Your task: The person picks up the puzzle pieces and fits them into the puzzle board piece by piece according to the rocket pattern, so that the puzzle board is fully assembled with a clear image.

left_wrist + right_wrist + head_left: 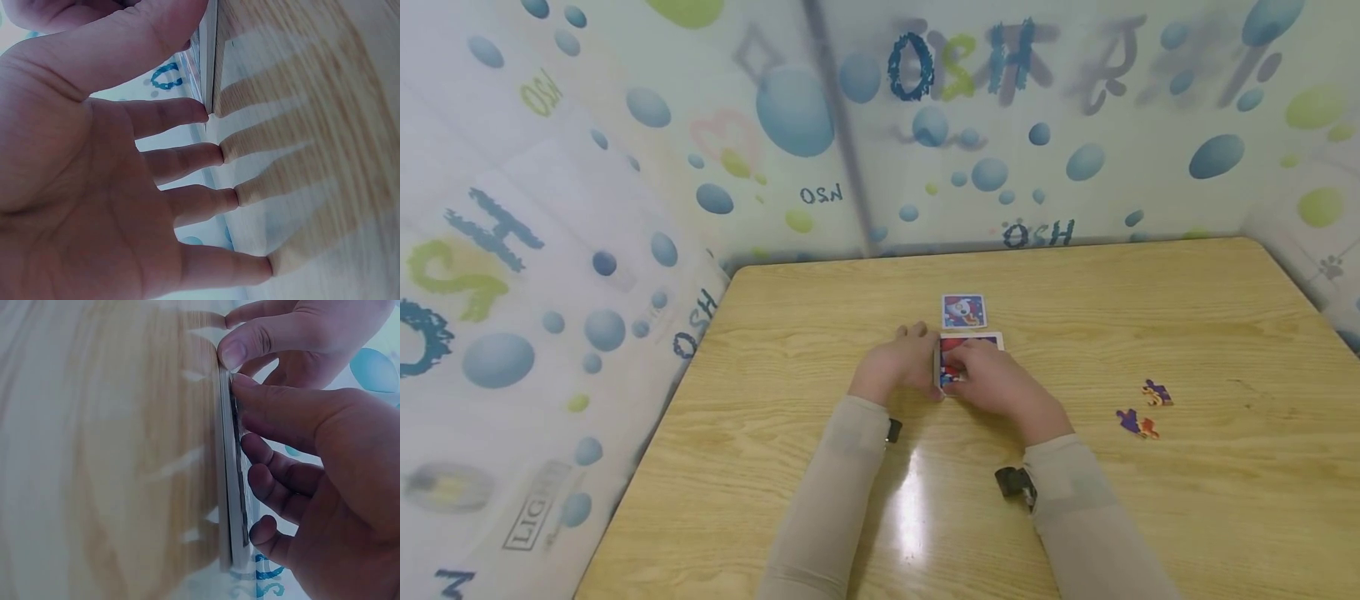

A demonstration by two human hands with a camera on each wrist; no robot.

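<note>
A flat jigsaw board [992,340] with a white border and a red and blue picture lies on the wooden table. My left hand [907,360] stands along its left edge, thumb at the near corner. In the left wrist view, that hand's fingers [200,199] reach straight down to the table. My right hand [992,375] is over the board and covers much of the picture. In the right wrist view its bent fingertips [262,481] touch or nearly touch the top of the layered board [232,506]. Two loose jigsaw pieces [1157,392] [1137,423] lie to the right.
A small square picture card [963,312] showing a white dog-like figure lies just beyond the board. The table [775,350] ends at a patterned wall [925,192] behind and on the left. Dark wrist cameras [1015,483] sit under both sleeves.
</note>
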